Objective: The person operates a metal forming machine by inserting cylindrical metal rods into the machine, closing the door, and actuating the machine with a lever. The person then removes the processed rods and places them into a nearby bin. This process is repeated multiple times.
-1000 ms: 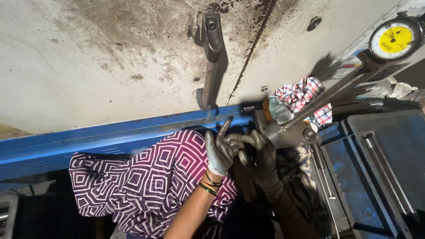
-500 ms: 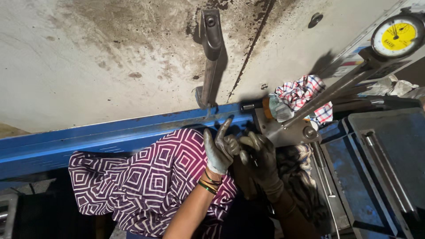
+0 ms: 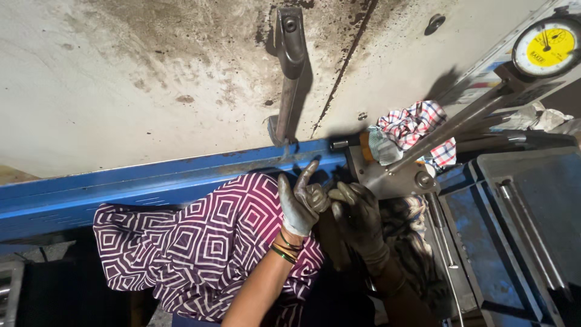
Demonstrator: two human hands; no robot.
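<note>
Two gloved hands meet just below a blue beam (image 3: 151, 181) at a workbench. The left hand (image 3: 302, 203), in a pale grey glove with bangles (image 3: 283, 249) at the wrist, has its forefinger pointing up toward the beam and the other fingers curled loosely; whether they grip anything cannot be told. The right hand (image 3: 358, 215), in a dark glove, presses against it with fingers curled, and what it holds, if anything, is hidden.

Just right of the hands, a metal bracket (image 3: 387, 175) with a bolt carries long steel rods (image 3: 466, 124) that run up to a yellow-faced dial gauge (image 3: 546, 46) at far right. A checked rag (image 3: 417, 127) lies behind the bracket. To the left, a patterned maroon-and-white cloth (image 3: 200, 242) hangs below the beam. Beyond it spreads a stained pale surface (image 3: 121, 79) with a dark steel bar (image 3: 289, 66).

The work appears to be mid-course, hands close at the bracket, nothing visibly fitted or removed.
</note>
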